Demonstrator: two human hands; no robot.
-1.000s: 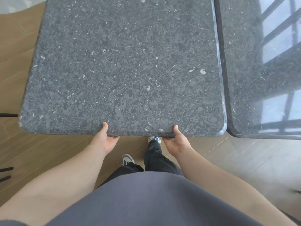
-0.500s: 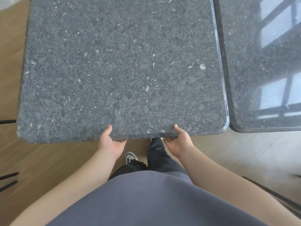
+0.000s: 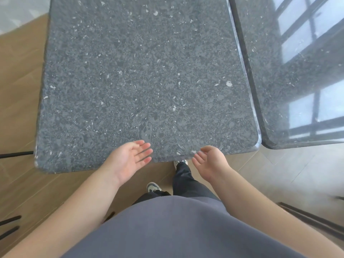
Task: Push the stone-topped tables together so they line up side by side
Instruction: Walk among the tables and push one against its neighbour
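Left table [image 3: 145, 86]: dark grey speckled stone top w/ white flecks and rounded corners, filling centre of view, its right edge just beside the right table [image 3: 297, 71], same stone, glossy w/ window reflections, near edges roughly level, thin dark seam between. Both stand on a wood-plank floor [image 3: 18, 90], paler at right, w/ dark metal bars low at left and right edges. Vs 0.5 s ago, both hands have let go of the near edge: left hand [image 3: 128, 161] and right hand [image 3: 210, 162] now hover palms-up, fingers relaxed, holding nothing.
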